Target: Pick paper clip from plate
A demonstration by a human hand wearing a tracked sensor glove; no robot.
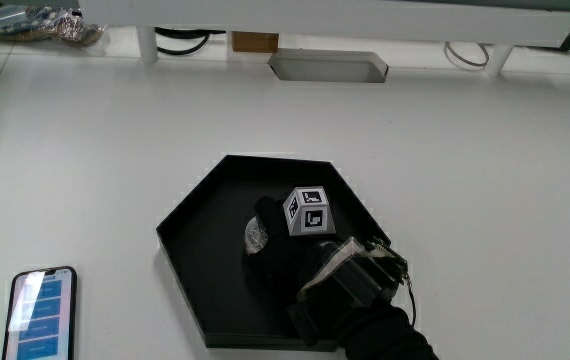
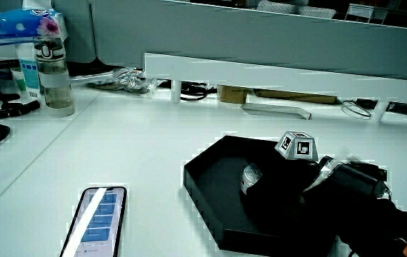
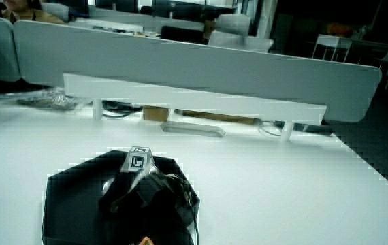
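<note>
A black hexagonal plate (image 1: pixel 190 235) lies on the white table, also seen in both side views (image 2: pixel 210 178) (image 3: pixel 68 194). The gloved hand (image 1: pixel 290 250) reaches into it, low over the plate's floor, with the patterned cube (image 1: pixel 307 211) on its back. A small silvery paper clip (image 1: pixel 255 235) shows at the fingertips, also in both side views (image 2: pixel 250 177) (image 3: pixel 109 185). The fingers curl down around it and touch it. Black glove against black plate hides most of the grip.
A phone (image 1: pixel 40 312) with a lit screen lies on the table beside the plate, nearer to the person. A low white shelf (image 2: pixel 275 77) stands at the table's edge with a flat metal tray (image 1: pixel 327 68) under it. In a side view a bottle (image 2: pixel 52 78) stands by a tissue pack (image 2: pixel 21 25).
</note>
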